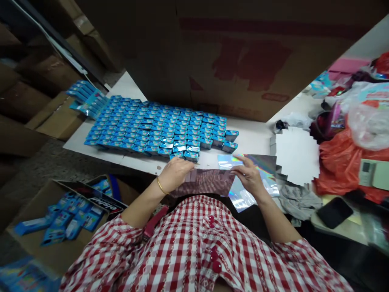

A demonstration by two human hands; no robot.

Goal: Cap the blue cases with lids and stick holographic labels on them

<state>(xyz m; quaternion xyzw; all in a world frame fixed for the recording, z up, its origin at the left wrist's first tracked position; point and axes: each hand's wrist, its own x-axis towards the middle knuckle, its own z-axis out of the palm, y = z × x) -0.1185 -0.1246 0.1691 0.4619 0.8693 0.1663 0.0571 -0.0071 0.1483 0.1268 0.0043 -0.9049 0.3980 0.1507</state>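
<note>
Right at the near edge of the counter (255,136), in front of the person's body, a see-through film (211,181) stretches between the two hands, the checked shirt (194,235) showing through it. The right hand (248,176) pinches its right end between thumb and fingers; the left hand (175,173), with a thin gold bangle (161,186) at the wrist, has its fingers bunched at the left end, though I cannot tell whether they grip it. Under and beside the right hand lies a shiny sheet (269,180) with rainbow glints; whether it joins the film is unclear. Just beyond the left hand, small blue boxes (152,132) stand packed in close rows, a few jutting out at the right. Behind them rises a large cardboard carton (231,61) with red printing. To the right are a stack of white card (298,156), a crumpled grey cloth (299,202), red-orange plastic bags (337,162) and a black phone (334,212). Low on the left, below the counter, an open cardboard box (33,202) holds more blue packs (62,221) in a jumble.
</note>
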